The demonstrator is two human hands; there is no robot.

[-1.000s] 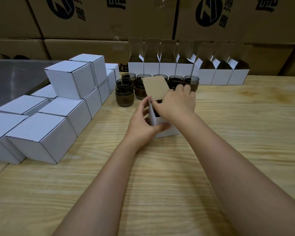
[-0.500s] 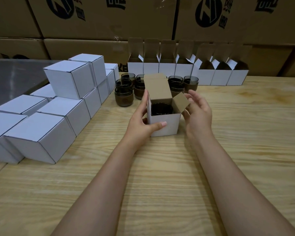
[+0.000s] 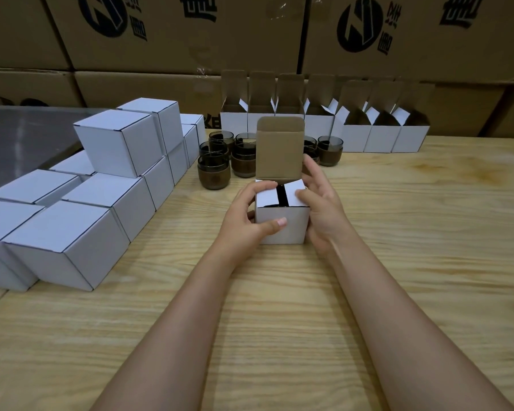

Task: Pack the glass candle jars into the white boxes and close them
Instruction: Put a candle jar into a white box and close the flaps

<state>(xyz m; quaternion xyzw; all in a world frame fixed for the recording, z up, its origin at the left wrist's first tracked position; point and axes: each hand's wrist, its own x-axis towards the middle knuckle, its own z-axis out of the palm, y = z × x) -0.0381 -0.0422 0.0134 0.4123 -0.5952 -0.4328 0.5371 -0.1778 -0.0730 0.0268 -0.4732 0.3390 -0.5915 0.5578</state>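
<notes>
Nearest, bare wooden table [image 3: 279, 321], crossed by two forearms reaching toward 12 o'clock. At table centre, a small white box [image 3: 291, 229], gripped from both sides. At its 9 o'clock, left hand [image 3: 247, 215], thumb across the front face, fingers curled over the left side flap [image 3: 266, 197]. At its 3 o'clock, right hand [image 3: 321, 209], thumb pressing on the right side flap [image 3: 293, 189], fingers wrapped round the far right corner. Both side flaps folded nearly flat, with a narrow slit between them and a dark jar [image 3: 280, 194] showing there only as a sliver. Lid [image 3: 279, 149] upright at the box's 12 o'clock edge, brown inside facing the camera, tuck tab bent at the top.

At 9 to 10 o'clock of that box, a stepped stack of closed white boxes [image 3: 72, 238], contents hidden. Beyond, at 11 o'clock, a cluster of smoky glass candle jars [image 3: 213, 173], upright on the table, brownish fill in the lower half. At 1 o'clock, further jars [image 3: 330, 149], partly hidden by the lid. Farther back, from 12 to 2 o'clock, a row of open white boxes [image 3: 380, 137], lids up, insides shadowed, contents not discernible. At far 9 o'clock, a grey metal surface [image 3: 18, 134]. Behind everything, large brown cartons [image 3: 190, 34] with black printed marks.
</notes>
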